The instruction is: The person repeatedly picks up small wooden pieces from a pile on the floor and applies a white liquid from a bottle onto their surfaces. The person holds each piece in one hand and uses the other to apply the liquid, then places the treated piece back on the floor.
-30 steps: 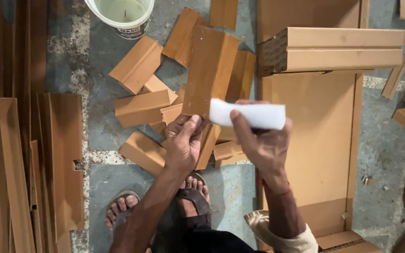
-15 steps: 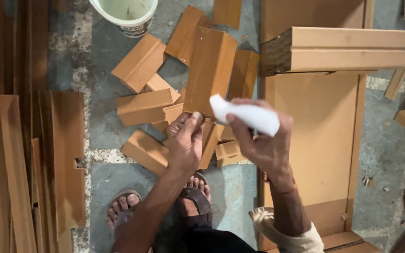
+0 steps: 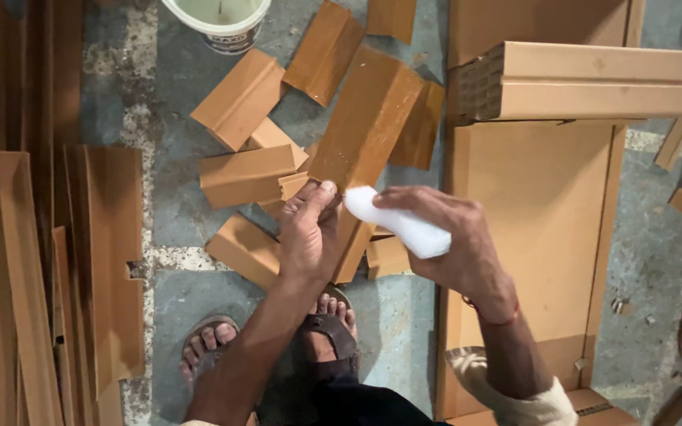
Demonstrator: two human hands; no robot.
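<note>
My left hand [image 3: 309,233] grips the near end of a flat brown wooden piece [image 3: 366,122], which slants up and away over the floor. My right hand [image 3: 455,241] holds a white rolled cloth or paper wad [image 3: 392,219], tilted so its tip meets the lower part of the wooden piece just beside my left thumb. My sandalled feet [image 3: 325,327] stand directly under the hands.
Several short brown moulded wood offcuts [image 3: 240,96] lie scattered on the concrete floor. A white bucket [image 3: 219,20] stands at the top. Long strips [image 3: 21,276] are stacked at left. A large flat board [image 3: 538,221] with a stack of mouldings [image 3: 586,79] on it lies at right.
My right hand has swung the white wad from level and raised to pointing down-left, bringing its tip onto the wooden piece. My left hand keeps its grip.
</note>
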